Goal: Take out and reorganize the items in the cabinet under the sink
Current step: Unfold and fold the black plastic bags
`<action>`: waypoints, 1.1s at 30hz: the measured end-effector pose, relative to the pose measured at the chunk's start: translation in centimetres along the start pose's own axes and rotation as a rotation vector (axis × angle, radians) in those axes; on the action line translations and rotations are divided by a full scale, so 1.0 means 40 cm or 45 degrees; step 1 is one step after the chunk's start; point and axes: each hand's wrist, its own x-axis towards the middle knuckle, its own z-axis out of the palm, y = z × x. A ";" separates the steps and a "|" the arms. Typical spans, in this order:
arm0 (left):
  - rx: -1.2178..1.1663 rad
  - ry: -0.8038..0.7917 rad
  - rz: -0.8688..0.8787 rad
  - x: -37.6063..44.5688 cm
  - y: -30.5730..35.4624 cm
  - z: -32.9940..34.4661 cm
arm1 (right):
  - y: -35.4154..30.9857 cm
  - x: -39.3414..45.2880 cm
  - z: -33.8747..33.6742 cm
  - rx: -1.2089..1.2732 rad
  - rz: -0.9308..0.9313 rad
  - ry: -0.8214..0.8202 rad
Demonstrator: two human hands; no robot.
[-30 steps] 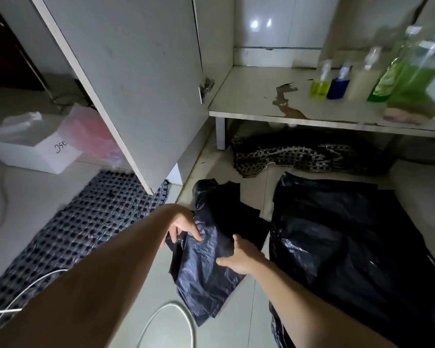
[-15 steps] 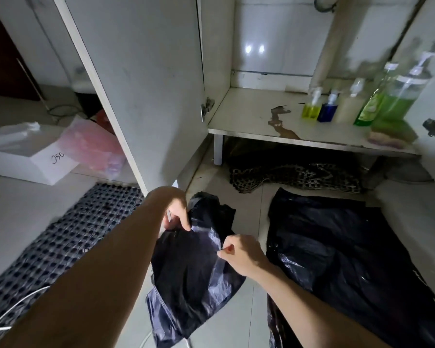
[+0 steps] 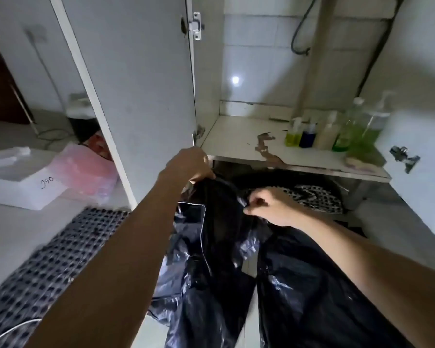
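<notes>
Head view, looking down past both forearms toward the open cabinet: the left hand (image 3: 190,164) and the right hand (image 3: 266,205) each pinch the top edge of a black plastic bag (image 3: 211,252), left higher and farther forward, right lower and nearer. Holding it by two spread points along one edge looks meant to let the film hang and open out flat, probably so it can be smoothed or folded. The bag's long axis therefore runs roughly top to bottom, gripped edge up near the front edge of the cabinet shelf (image 3: 236,144), loose end trailing down toward the floor (image 3: 15,229). It hangs just in front of the shelf, beside the open cabinet door (image 3: 141,84). A second black bag (image 3: 312,297) lies spread on the floor to the right, under the right forearm. Several bottles (image 3: 337,134) stand grouped toward the shelf's right back corner, perhaps already sorted.
</notes>
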 end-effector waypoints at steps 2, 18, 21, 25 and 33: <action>-0.036 0.127 0.124 0.010 0.035 -0.005 | -0.017 -0.008 -0.101 0.015 -0.001 0.099; -0.350 -0.076 0.888 -0.119 0.510 0.059 | 0.109 -0.191 -0.438 -0.372 -0.019 0.461; -0.697 -0.189 0.521 -0.104 0.497 0.085 | 0.145 -0.208 -0.449 -0.337 -0.102 0.763; -0.864 -0.593 -0.149 -0.066 0.395 0.152 | 0.128 -0.242 -0.468 -0.223 -0.398 0.966; -1.344 -0.393 -0.111 -0.012 0.467 0.217 | 0.083 -0.286 -0.434 -0.434 -0.410 0.544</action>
